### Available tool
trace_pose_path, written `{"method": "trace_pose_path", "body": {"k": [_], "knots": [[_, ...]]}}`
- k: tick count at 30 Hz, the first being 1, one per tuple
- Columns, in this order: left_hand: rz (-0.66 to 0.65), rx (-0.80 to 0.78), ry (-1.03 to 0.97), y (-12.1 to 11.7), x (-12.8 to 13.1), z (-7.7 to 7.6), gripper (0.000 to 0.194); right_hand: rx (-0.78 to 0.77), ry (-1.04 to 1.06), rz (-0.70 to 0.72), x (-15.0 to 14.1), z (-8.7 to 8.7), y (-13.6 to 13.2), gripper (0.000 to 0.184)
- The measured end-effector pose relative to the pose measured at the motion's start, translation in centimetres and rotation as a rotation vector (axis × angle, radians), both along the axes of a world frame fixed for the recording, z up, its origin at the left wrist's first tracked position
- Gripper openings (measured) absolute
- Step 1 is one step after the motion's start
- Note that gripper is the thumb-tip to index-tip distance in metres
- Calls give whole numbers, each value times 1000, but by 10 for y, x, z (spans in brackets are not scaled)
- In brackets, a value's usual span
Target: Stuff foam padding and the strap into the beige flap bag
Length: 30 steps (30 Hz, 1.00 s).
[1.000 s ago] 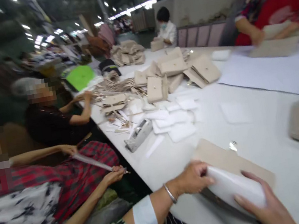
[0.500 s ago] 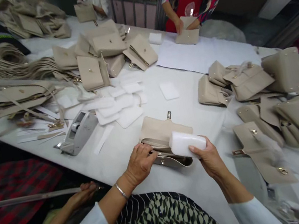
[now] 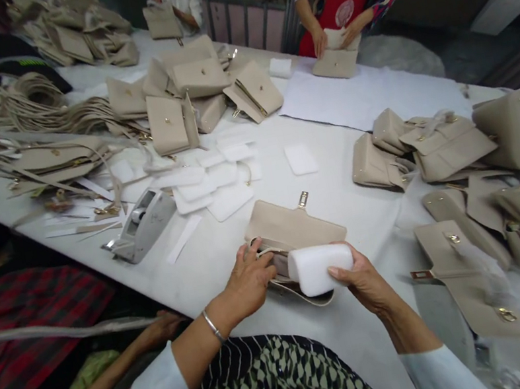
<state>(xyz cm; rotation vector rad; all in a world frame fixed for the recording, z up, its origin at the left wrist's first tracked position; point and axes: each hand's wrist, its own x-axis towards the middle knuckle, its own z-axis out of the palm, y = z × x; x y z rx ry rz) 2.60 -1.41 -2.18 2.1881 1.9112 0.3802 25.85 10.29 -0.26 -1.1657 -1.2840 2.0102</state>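
A beige handbag (image 3: 291, 229) lies open on the white table (image 3: 352, 205) in front of me, its flap with a metal clasp folded back. My left hand (image 3: 249, 280) grips the bag's near left edge and holds its mouth apart. My right hand (image 3: 363, 280) is closed on a rolled white foam pad (image 3: 318, 268), whose left end sits at the bag's mouth.
Flat white foam pads (image 3: 207, 180) and a grey tape dispenser (image 3: 142, 225) lie to the left. Beige bags pile at the right (image 3: 453, 147) and at the back (image 3: 201, 91). Straps (image 3: 40, 119) heap far left. A neighbour's hand (image 3: 160, 326) holds a strip; two other people work across the table.
The view swung right from the neighbours to the bag, then steadied. My right hand has pushed the foam roll leftward and lower, into the bag's mouth.
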Motion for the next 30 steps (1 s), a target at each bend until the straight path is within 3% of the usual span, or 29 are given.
{"method": "trace_pose_path", "body": {"k": [4,9,13,16,19,21,25,30], "knots": [[-64,-74,-37,-3,-6,0,24,232,-163,170,-18,9,17,50],[-59,-97,-73,-4,-6,0,27,873,-497,483,-42,12,17,34],[-23,-64,-62,-4,-5,-2,17,1208,-667,541,-41,4,2,38],[-26,-57,-75,-4,-6,-6,16,1160,-708,613,-38,11,-4,34],[-53,-52,-91,-5,-7,-9,20,914,-642,865,-41,28,-1,25],[-65,-47,-96,-5,-7,-10,22,832,-631,999,-48,35,3,24],[-78,-59,-101,-8,-6,-10,22,947,-735,1096,-74,29,-2,33],[-63,-56,-120,-14,-6,-12,22,1057,-934,1073,-105,6,-28,27]]}}
